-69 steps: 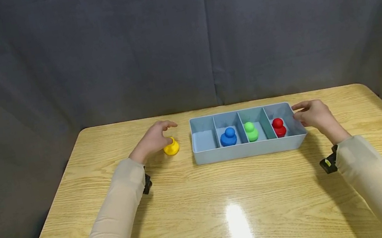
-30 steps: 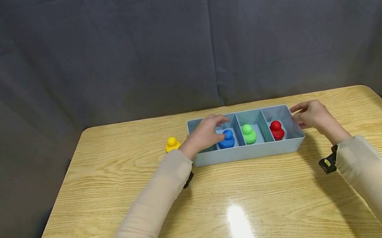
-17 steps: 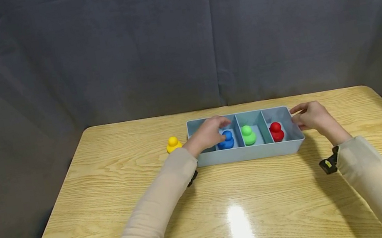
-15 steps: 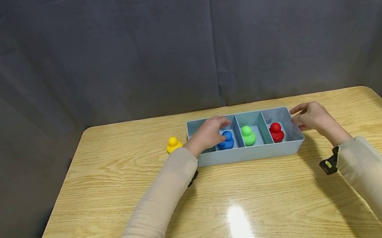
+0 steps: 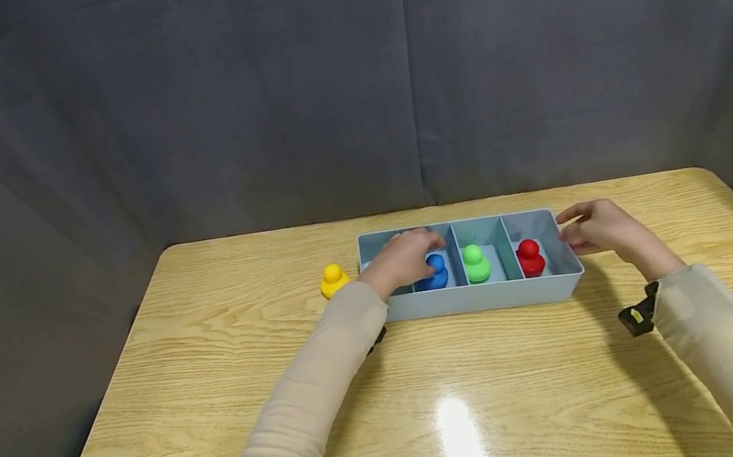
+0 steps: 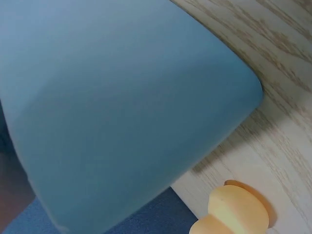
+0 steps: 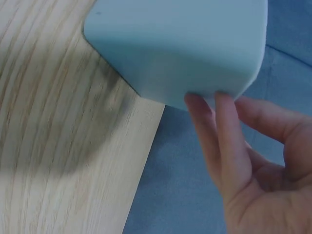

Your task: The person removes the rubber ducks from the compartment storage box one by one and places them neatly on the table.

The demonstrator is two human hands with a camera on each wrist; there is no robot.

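One small yellow rounded plastic figure (image 5: 334,280) is standing on the light wooden desk (image 5: 395,401) just to the left of the pale blue four-compartment plastic tray (image 5: 473,298), so the emptying appears to be one piece along, with three pieces left inside. The left hand (image 5: 403,258) is reaching over the tray's left end and closing its curled fingers around the blue rounded figure (image 5: 434,271) in the second compartment; the figure is looking gripped but not yet lifted, as far as the head view is showing. The green rounded figure (image 5: 476,263) and the red rounded figure (image 5: 530,258) are sitting in the third and fourth compartments, well clear of that hand. The right hand (image 5: 597,226) is bracing the tray's right end with straight fingers (image 7: 220,131) lying against its outer wall.
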